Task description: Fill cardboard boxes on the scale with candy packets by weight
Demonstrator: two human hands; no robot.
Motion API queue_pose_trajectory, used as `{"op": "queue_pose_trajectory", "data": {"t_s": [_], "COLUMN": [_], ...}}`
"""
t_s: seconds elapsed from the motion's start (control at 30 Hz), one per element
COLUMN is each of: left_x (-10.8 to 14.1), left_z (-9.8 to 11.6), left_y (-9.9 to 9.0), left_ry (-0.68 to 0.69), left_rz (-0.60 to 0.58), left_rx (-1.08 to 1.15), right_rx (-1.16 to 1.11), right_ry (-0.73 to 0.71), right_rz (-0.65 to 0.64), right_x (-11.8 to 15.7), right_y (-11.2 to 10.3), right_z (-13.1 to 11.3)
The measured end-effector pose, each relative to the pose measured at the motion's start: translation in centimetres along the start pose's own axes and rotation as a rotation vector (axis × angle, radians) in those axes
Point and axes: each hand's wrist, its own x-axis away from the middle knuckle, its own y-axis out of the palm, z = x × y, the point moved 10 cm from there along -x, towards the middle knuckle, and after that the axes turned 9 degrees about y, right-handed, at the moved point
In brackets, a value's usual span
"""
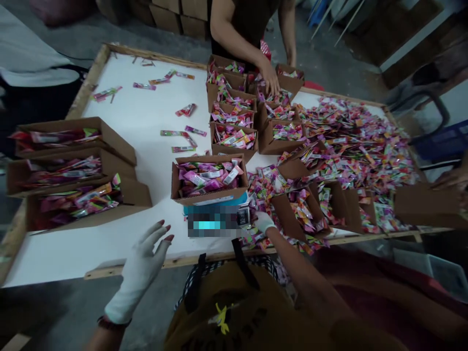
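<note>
My left hand [142, 265], in a white glove with bare fingertips showing, hovers over the table's near edge with its fingers apart and nothing in them. A cardboard box [208, 199] filled with small pink and purple candy packets stands on a blue weighing scale [237, 199] in front of me. The scale's display is blurred out. My right hand [263, 223], also gloved, is just right of the scale, at the loose candy packets [261, 187]. Its fingers are too indistinct to show whether they grip anything.
Three filled boxes [137, 197] stand at the left. More filled boxes [234, 141] are grouped at the back, where another person's hand [270, 80] reaches in. A large packet heap [358, 141] covers the right side, with tilted boxes [288, 217] along its near edge.
</note>
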Motion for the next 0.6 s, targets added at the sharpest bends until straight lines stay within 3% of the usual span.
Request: {"op": "queue_pose_trajectory", "data": {"t_s": [0.13, 0.27, 0.33, 0.47, 0.53, 0.6], "left_x": [-0.2, 0.2, 0.1, -0.7, -1.1, -1.1], "left_z": [-0.3, -1.0, -0.9, 0.5, 1.4, 2.0], "left_y": [0.2, 0.6, 0.6, 0.5, 0.3, 0.2], "left_ry": [-0.007, -0.022, -0.016, 0.036, 0.065, 0.078], "left_rz": [0.003, -0.001, 0.008, 0.043, 0.064, 0.071], "left_rx": [-0.002, 0.018, 0.038, 0.073, 0.078, 0.074], "right_rx": [-0.056, -0.161, -0.223, -0.182, -0.092, -0.01], "right_ry": [0.025, -0.115, -0.281, -0.724, -0.831, -0.838], "right_rz": [-0.005, 0.023, 0.01, 0.116, 0.199, 0.272], "right_x": [-0.2, 3.2, 6.6, 14.5, 16.4, 16.3], "right_y": [-2.6, -9.2, -13.0, -19.3, -20.3, -20.2], "right_z": [2.3, 1.2, -2.1, -12.5, -17.8, -21.8]}}
